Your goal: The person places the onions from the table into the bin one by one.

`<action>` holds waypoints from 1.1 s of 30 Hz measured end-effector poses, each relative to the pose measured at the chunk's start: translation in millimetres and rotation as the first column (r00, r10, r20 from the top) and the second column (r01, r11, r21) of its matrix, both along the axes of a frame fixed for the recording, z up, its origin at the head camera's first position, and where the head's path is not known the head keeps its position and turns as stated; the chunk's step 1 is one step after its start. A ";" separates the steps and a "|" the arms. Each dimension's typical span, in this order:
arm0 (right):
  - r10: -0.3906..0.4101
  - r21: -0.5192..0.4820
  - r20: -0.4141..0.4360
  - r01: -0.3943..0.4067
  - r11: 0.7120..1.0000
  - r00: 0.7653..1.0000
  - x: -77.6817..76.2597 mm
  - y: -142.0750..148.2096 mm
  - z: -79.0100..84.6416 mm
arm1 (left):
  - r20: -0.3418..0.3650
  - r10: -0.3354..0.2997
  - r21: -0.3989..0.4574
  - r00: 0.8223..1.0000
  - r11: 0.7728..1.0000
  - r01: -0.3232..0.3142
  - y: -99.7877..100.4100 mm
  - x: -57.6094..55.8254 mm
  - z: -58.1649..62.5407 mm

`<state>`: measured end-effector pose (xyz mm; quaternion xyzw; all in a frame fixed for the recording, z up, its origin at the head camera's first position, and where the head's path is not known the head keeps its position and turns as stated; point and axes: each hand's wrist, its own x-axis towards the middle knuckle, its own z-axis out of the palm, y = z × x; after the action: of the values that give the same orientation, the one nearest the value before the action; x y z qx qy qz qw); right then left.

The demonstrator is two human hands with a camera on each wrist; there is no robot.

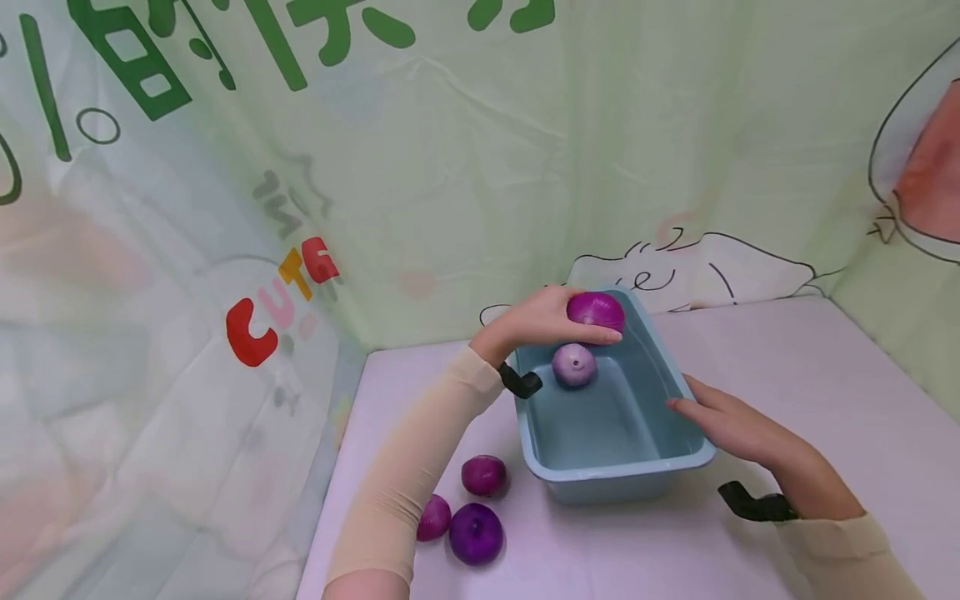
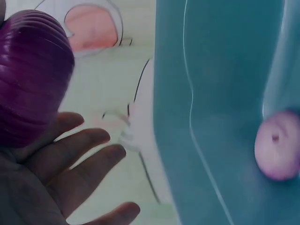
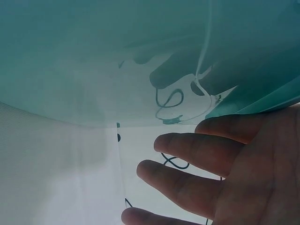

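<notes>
Above the far end of a blue plastic basin (image 1: 615, 477), my left hand (image 1: 543, 318) holds a purple onion (image 1: 596, 312) between thumb and fingers. The onion's ridged, shiny side (image 2: 35, 77) fills the upper left of the left wrist view, with several fingers spread beside it. A paler onion (image 1: 574, 365) lies inside the basin on its floor. On the basin's right side my right hand (image 1: 738, 421) grips the rim, thumb hooked over the edge and fingers along the outer wall. The right wrist view shows these fingers (image 3: 187, 187) nearly straight beneath the wall.
Left of the basin, near the left forearm, lie a reddish-purple onion (image 1: 484, 476), a dark purple one (image 1: 477, 534) and another onion (image 1: 434, 517) partly hidden by the sleeve. A pale cloth covers the table (image 1: 780, 358). Printed curtains (image 1: 465, 167) hang behind and at both sides.
</notes>
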<state>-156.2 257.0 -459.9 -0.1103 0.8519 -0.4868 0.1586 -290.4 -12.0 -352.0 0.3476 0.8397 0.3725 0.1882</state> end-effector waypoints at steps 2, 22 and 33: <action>0.003 -0.002 0.000 -0.003 1.000 1.000 0.0 0.2 0.7 | 0.013 -0.009 -0.009 1.000 1.000 0.009 13.0 -0.5 -4.4; 0.001 0.005 -0.024 -0.001 1.000 1.000 1.7 -0.6 1.3 | 0.039 0.034 -0.320 0.999 0.947 -0.020 52.0 -14.6 -56.3; 0.008 0.005 -0.021 -0.008 1.000 1.000 1.1 0.5 1.7 | 0.124 0.038 -0.342 0.992 0.940 0.007 65.7 -10.0 -73.0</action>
<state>-155.1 257.6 -458.2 -0.1183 0.8544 -0.4827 0.1518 -300.4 53.7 -425.0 0.2783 0.8803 0.2443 0.2965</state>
